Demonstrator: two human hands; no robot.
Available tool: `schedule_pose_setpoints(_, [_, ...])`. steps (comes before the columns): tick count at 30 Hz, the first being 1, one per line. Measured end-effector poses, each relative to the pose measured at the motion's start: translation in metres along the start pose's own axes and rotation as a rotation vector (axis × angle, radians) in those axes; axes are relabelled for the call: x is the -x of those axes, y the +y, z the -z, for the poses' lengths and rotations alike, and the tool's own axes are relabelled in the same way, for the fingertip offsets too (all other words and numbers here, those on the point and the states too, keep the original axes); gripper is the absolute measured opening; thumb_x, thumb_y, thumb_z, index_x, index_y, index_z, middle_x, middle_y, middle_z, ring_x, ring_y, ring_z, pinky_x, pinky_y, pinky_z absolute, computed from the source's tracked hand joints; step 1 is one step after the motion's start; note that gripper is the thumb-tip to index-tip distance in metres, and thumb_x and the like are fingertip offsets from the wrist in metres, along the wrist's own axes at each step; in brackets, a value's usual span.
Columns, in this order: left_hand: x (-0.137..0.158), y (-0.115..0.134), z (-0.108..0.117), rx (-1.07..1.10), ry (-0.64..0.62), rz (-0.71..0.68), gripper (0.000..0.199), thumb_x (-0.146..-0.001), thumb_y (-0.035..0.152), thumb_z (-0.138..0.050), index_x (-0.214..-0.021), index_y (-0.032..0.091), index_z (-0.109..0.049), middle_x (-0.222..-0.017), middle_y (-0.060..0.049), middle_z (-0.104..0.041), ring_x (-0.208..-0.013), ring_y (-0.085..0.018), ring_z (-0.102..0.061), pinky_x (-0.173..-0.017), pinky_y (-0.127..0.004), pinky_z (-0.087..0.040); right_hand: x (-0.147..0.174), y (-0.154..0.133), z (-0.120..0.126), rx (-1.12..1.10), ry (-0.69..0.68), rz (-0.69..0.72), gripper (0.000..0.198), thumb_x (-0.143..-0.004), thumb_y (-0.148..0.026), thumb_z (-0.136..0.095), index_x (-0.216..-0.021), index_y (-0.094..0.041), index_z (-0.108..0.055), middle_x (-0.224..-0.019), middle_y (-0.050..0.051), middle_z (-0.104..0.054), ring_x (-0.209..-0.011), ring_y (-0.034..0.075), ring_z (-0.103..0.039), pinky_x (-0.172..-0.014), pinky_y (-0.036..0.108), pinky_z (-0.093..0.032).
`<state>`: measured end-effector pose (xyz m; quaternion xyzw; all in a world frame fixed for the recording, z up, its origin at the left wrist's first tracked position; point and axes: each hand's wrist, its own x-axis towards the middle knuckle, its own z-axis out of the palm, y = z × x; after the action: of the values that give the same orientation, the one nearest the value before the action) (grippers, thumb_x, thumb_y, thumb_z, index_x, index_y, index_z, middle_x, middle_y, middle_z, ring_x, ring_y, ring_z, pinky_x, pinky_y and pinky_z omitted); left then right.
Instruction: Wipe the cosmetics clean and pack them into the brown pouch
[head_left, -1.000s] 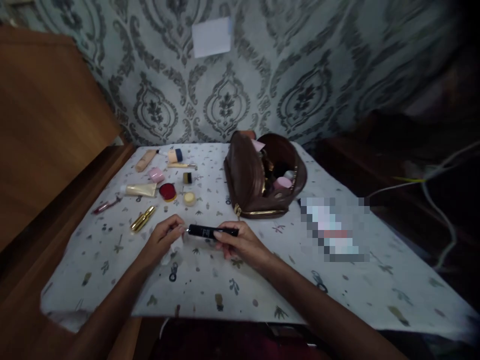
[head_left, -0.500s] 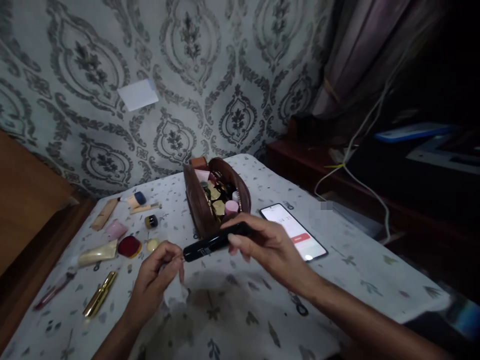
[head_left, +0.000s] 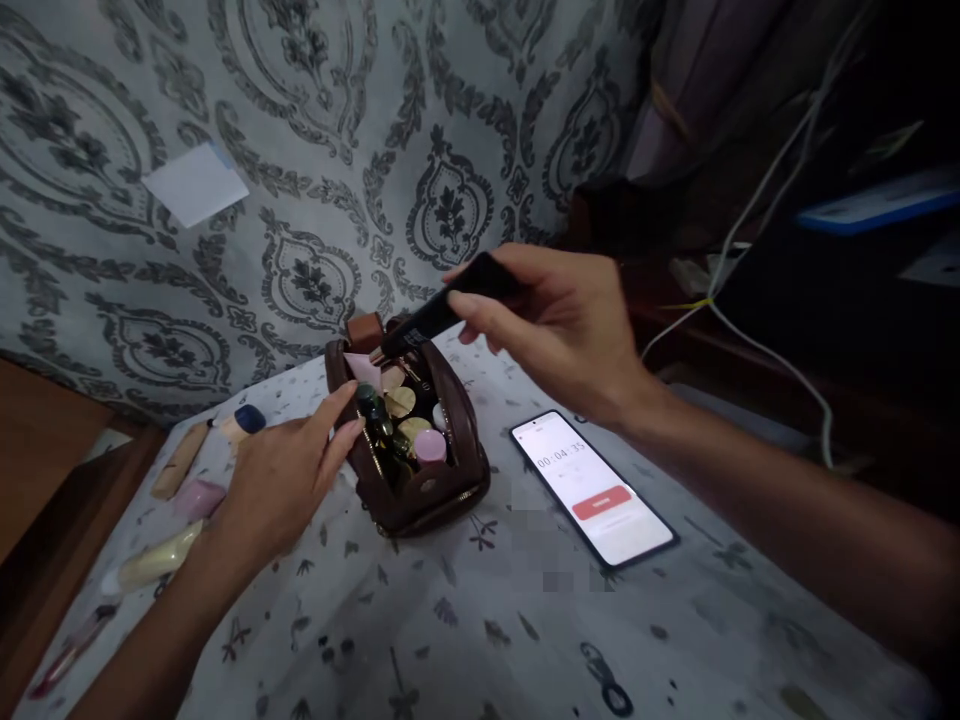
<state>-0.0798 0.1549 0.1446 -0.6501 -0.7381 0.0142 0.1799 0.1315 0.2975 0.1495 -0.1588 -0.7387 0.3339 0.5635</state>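
Observation:
A slim black cosmetic tube (head_left: 431,322) is pinched in my right hand (head_left: 559,325). The tube slants down to the left, its narrow tip over the mouth of an unzipped brown makeup bag (head_left: 461,405). My left hand (head_left: 281,480) grips the bag's left rim between thumb and fingers, some of which are hidden. Inside the bag lie a pink round-capped container (head_left: 430,446), gold round pieces (head_left: 400,401), a dark green glossy item (head_left: 367,398) and a pale pink item (head_left: 363,369).
A phone (head_left: 596,490) showing a running timer lies right of the bag. At left on the patterned cloth are a cream tube (head_left: 161,558), a pink item (head_left: 196,497), a beige tube (head_left: 182,460), a blue-capped bottle (head_left: 244,422) and a reddish slim tube (head_left: 71,652). White cables (head_left: 776,335) hang at right.
My right hand has carried the black tube up and away over the bag. My left hand has left the tube's end and moved to the bag's rim. The view has shifted.

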Motion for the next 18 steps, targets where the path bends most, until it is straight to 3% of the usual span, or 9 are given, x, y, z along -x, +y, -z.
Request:
schedule_pose_setpoints(5, [-0.009, 0.0, -0.012, -0.036, -0.057, -0.039, 0.052, -0.102, 0.044, -0.025, -0.138, 0.021, -0.054, -0.06, -0.001, -0.069, -0.054, -0.02, -0.066, -0.049, -0.024, -0.034, -0.028, 0.032, -0.02, 0.172, -0.17, 0.07, 0.009, -0.09, -0.029, -0.062, -0.093, -0.021, -0.065, -0.088, 0.0, -0.067, -0.084, 0.015, -0.061, -0.073, 0.026, -0.049])
schedule_pose_setpoints(9, [-0.009, -0.002, -0.018, 0.052, 0.05, -0.087, 0.058, -0.102, 0.05, -0.019, -0.131, 0.021, -0.061, -0.058, 0.0, -0.067, -0.052, -0.018, -0.065, -0.049, -0.025, -0.037, -0.042, 0.044, -0.034, 0.218, -0.264, 0.112, 0.018, -0.09, -0.023, -0.058, -0.108, -0.019, -0.06, -0.101, 0.001, -0.067, -0.095, 0.017, -0.06, -0.083, 0.028, -0.045])
schedule_pose_setpoints(13, [-0.009, -0.003, -0.021, 0.116, 0.127, -0.119, 0.055, -0.103, 0.05, -0.024, -0.128, 0.02, -0.063, -0.063, 0.0, -0.07, -0.052, -0.017, -0.065, -0.05, -0.025, -0.04, -0.049, 0.055, -0.046, 0.21, -0.312, 0.15, 0.026, -0.09, -0.019, -0.058, -0.115, -0.018, -0.053, -0.105, 0.001, -0.064, -0.096, 0.016, -0.058, -0.083, 0.026, -0.041])
schedule_pose_setpoints(18, [-0.008, -0.002, -0.022, 0.164, 0.128, -0.11, 0.049, -0.103, 0.046, -0.028, -0.129, 0.02, -0.061, -0.07, 0.001, -0.074, -0.053, -0.015, -0.066, -0.05, -0.024, -0.041, -0.052, 0.067, -0.063, 0.186, -0.456, 0.191, 0.024, -0.09, -0.015, -0.054, -0.114, -0.019, -0.05, -0.099, 0.0, -0.063, -0.089, 0.015, -0.056, -0.078, 0.025, -0.038])
